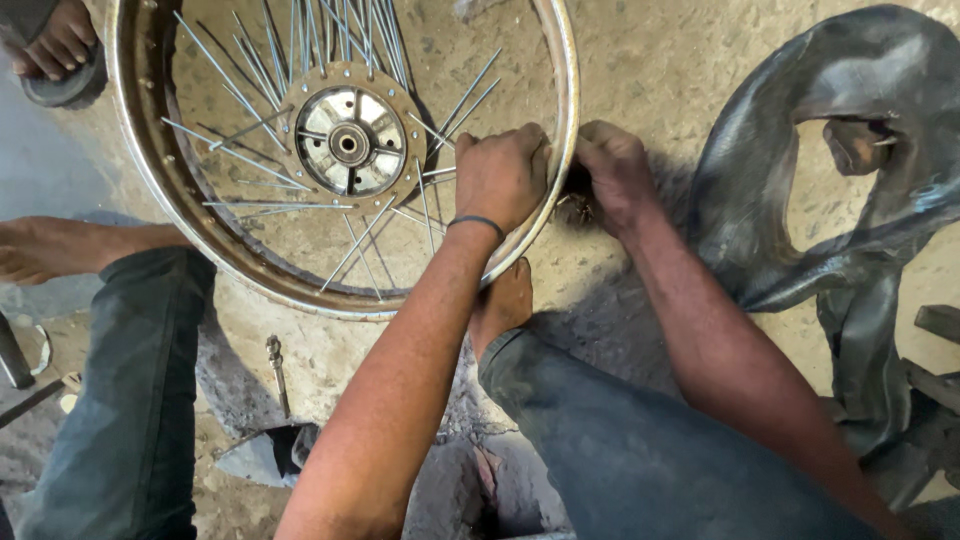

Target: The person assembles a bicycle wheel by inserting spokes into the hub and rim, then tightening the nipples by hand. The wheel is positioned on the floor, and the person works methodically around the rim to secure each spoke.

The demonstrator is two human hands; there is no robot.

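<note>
A spoked wheel (340, 150) lies flat on the concrete floor (660, 60), stripped of its tyre. Its metal rim (150, 170) is dull and rust-stained, brownish along the inner channel, and part of its top edge runs out of view. Thin silver spokes (240, 155) fan out from a round hub (350, 140) with a shiny, slotted centre and a tan flange dotted with spoke heads. The near right stretch of the rim sits under two gripping hands.

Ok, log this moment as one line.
left hand: grips wheel rim | right hand: at rim's outer edge | inner tube: on ground, right
</note>
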